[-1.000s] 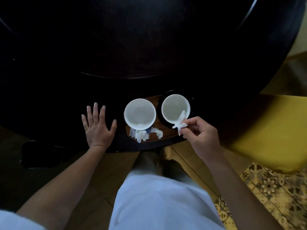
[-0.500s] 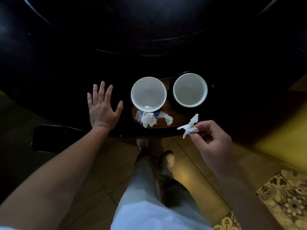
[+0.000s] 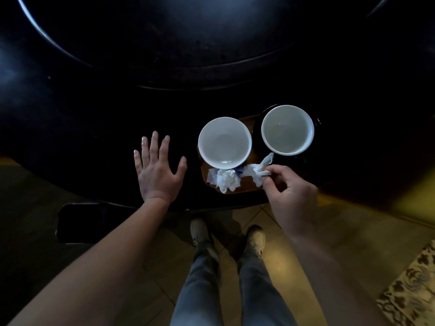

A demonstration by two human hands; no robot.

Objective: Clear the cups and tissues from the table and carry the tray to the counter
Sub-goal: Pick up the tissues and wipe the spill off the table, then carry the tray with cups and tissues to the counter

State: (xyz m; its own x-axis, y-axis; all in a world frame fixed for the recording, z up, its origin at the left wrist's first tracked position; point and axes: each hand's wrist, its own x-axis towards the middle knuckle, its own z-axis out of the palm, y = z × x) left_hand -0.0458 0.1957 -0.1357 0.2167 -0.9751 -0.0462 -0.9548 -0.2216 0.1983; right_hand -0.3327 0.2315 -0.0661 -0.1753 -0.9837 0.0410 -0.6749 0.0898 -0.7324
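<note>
Two empty white cups stand on a brown wooden tray at the near edge of a dark round table. The left cup sits directly on the tray; the right cup rests on a dark saucer. Crumpled white tissues lie on the tray's front. My right hand pinches another white tissue over the tray's front right, just below the right cup. My left hand lies flat, fingers spread, on the table left of the tray.
A dark chair seat stands under the table edge at the left. My legs and shoes are on a tiled floor. A yellow seat is at the right, and a patterned rug at the lower right.
My right hand lifted a tissue away from the right cup, drew it back past the table edge, then brought it onto the tray's front right. The left hand stayed flat.
</note>
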